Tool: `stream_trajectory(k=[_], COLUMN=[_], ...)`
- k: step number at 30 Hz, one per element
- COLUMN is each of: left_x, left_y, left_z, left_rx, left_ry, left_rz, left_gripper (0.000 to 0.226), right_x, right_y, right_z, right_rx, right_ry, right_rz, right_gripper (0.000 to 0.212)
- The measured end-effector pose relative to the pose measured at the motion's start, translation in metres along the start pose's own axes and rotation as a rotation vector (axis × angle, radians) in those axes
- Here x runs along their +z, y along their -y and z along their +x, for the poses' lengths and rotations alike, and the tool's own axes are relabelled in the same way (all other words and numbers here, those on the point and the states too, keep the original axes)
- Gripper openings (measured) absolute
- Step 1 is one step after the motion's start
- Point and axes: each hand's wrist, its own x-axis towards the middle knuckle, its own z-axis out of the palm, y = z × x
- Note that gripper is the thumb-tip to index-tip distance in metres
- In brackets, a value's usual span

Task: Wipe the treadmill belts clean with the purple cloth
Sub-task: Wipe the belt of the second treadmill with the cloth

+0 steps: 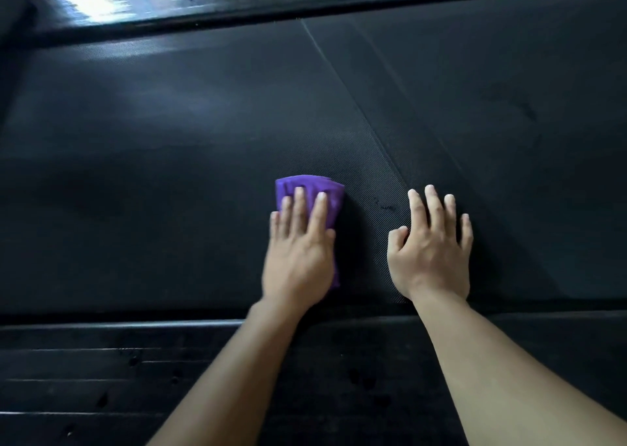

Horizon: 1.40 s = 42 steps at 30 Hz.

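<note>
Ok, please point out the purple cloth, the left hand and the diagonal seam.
purple cloth (315, 182): head view, top edge above the fingertips.
left hand (298, 254): head view, back of the hand.
seam (340, 82): head view, middle of the thin line.

Cloth (330, 193) on belt (169, 140), under left hand (298, 259)

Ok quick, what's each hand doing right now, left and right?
Left hand: open, fingers flat, pressing the purple cloth onto the belt.
Right hand: open, holding nothing, resting on the belt.
</note>
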Motion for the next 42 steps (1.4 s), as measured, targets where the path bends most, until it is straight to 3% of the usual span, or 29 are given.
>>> stream_trajectory(k=[4, 8, 16, 26, 31, 36, 39, 42], left_x=[0.005, -0.003, -0.026, -0.021, -0.011, -0.004, -0.01, -0.02], left_y=[-0.035, -0.001, 0.085, 0.05, 0.0, 0.0, 0.035, 0.07], left_z=[-0.011, -0.027, -0.016, 0.033, 0.06, 0.018, -0.017, -0.018], left_rx=[0.063, 0.102, -0.122, -0.23, -0.036, 0.208, 0.163, 0.011], left_ry=[0.036, 0.056, 0.044, -0.027, -0.012, 0.044, 0.06, 0.055], left_rz=[-0.038, -0.023, -0.041, -0.009, 0.046, 0.072, 0.066, 0.023], left_gripper=[0.062, 0.06, 0.064, 0.064, 0.062, 0.063, 0.062, 0.061], right_x=[0.0, 0.001, 0.0, 0.001, 0.0, -0.001, -0.001, 0.0], right_y=[0.001, 0.0, 0.0, 0.0, -0.001, -0.002, -0.002, -0.001], right_z=[0.0, 0.0, 0.0, 0.0, -0.001, 0.0, -0.001, -0.001], right_rx=[0.003, 0.0, -0.007, -0.004, -0.007, -0.011, -0.014, -0.011], right_ry=[-0.004, -0.006, 0.005, 0.006, 0.023, 0.027, 0.013, 0.019], right_rz=[0.01, 0.006, 0.001, -0.016, -0.024, -0.025, -0.013, -0.015], right_gripper=[0.065, 0.064, 0.064, 0.064, 0.064, 0.063, 0.064, 0.065])
